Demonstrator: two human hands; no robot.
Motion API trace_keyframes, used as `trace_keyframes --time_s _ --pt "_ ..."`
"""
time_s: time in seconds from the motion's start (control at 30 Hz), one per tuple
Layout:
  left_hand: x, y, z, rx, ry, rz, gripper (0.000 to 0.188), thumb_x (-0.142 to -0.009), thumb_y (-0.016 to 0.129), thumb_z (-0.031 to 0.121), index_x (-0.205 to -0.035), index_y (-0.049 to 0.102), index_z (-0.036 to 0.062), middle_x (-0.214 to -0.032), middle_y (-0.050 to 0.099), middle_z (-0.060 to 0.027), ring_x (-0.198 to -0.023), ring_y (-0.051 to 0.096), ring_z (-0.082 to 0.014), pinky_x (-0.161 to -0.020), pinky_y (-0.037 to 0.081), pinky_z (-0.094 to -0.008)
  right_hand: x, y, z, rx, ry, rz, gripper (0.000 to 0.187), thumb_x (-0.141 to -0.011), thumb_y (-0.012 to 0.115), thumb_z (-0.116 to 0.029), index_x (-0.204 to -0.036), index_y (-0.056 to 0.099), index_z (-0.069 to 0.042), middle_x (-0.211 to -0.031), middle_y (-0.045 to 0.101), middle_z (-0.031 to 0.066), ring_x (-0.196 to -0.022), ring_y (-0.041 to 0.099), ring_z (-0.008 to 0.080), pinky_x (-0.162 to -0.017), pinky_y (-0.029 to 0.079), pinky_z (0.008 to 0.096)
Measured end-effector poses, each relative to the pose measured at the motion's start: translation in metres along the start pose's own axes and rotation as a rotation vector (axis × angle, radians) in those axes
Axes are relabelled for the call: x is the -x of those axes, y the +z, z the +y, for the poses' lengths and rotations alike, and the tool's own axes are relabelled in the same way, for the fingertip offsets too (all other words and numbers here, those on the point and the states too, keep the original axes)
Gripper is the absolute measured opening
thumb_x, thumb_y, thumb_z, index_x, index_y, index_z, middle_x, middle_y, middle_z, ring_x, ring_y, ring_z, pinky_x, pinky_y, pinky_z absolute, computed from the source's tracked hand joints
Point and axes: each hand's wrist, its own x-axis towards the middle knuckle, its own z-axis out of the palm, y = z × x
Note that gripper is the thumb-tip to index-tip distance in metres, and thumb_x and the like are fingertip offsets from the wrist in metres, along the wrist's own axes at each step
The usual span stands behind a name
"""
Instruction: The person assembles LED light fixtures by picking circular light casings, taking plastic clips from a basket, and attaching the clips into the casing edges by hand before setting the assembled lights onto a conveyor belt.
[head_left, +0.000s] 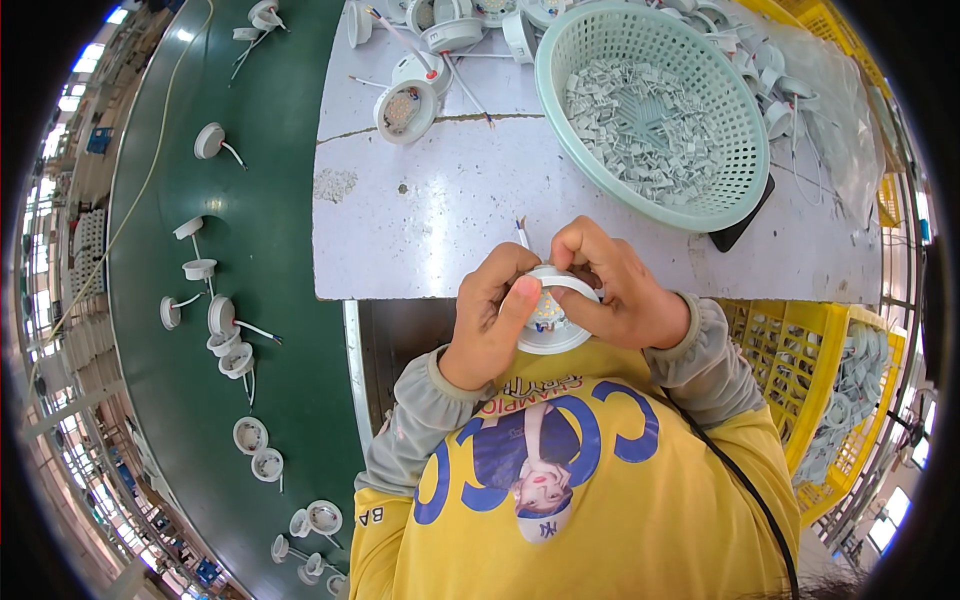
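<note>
starting left of the worktop [420, 215], a green conveyor belt [250, 250] carries scattered round white lamp housings [222, 316]. at the worktop's near edge, the left hand [490, 315] is closed around the left side of a round white lamp housing [553, 325], thumb pressed on its face. the right hand [620, 290] is closed on the right rim, fingers curled over the top. both hands lie equally near, the housing face-up between them. right of the hands, a green basket [740, 110] holds small white clips [640, 120].
</note>
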Motion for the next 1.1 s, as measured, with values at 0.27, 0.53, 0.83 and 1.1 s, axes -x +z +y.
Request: trace_keyframes --time_s 0.27,0.53,0.83,1.1 --pt "0.001 -0.002 -0.001 -0.021 0.026 0.009 0.024 -0.091 0.045 0.023 -0.085 0.050 -0.0001 -0.069 0.049 -0.0005 -0.064 0.039 -0.0047 -0.056 0.032 -0.0204 -0.001 0.001 0.002 0.003 -0.012 -0.028 0.025 -0.075 0.054 0.002 -0.091 0.036 -0.003 -0.069 0.042 0.0086 -0.053 0.041 0.0184 -0.049 0.034 0.0279" --pt "0.005 -0.002 -0.004 -0.050 0.052 -0.003 0.028 -0.091 0.044 0.026 -0.086 0.050 -0.0008 -0.068 0.048 -0.0008 -0.062 0.039 -0.0053 -0.055 0.033 -0.0212 0.002 0.001 -0.008 0.159 -0.078 -0.030 0.026 -0.074 0.056 0.001 -0.092 0.038 -0.003 -0.070 0.045 0.0109 -0.052 0.045 0.0238 -0.050 0.037 0.0294" --pt "0.011 -0.001 0.000 -0.046 0.053 0.026 0.026 -0.091 0.044 0.024 -0.085 0.050 -0.0009 -0.066 0.049 -0.0007 -0.061 0.039 -0.0052 -0.054 0.032 -0.0211 0.002 0.006 -0.008 0.061 -0.031 -0.055 0.028 -0.075 0.055 0.001 -0.094 0.036 -0.003 -0.069 0.047 0.0109 -0.053 0.047 0.0240 -0.051 0.038 0.0289" --pt "0.012 -0.010 -0.003 -0.109 0.010 0.029 0.020 -0.090 0.045 0.018 -0.083 0.051 0.0002 -0.065 0.047 0.0002 -0.061 0.037 -0.0049 -0.053 0.031 -0.0210 0.001 0.010 0.005 -0.051 0.037 -0.084 0.026 -0.076 0.052 0.002 -0.095 0.035 -0.003 -0.069 0.046 0.0081 -0.055 0.042 0.0162 -0.052 0.037 0.0272"
